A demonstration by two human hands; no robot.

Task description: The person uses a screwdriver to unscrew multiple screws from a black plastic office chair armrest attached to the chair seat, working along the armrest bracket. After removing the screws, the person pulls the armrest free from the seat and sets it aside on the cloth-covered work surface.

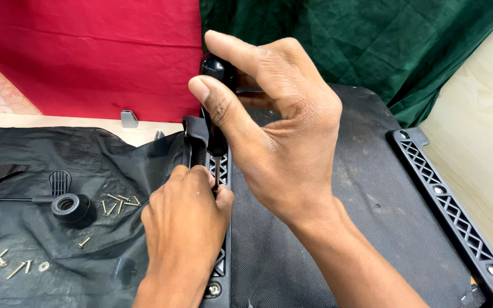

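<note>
The right hand (pixel 283 122) is clamped around the glossy black handle of an upright screwdriver (pixel 217 102), thumb and forefinger pinching it. The left hand (pixel 185 225) is closed about the thin steel shaft, hiding the tip and any fastener beneath. Both work on the black lattice plastic rail (pixel 222 171) at the left edge of a dark mesh panel (pixel 315 245). A matching rail (pixel 449 202) lies right of the panel, its lower end cut off. Left of the panel, loose brass-coloured screws (pixel 120 202) and a black round cap (pixel 71 206) rest on black sheeting (pixel 41 154).
</note>
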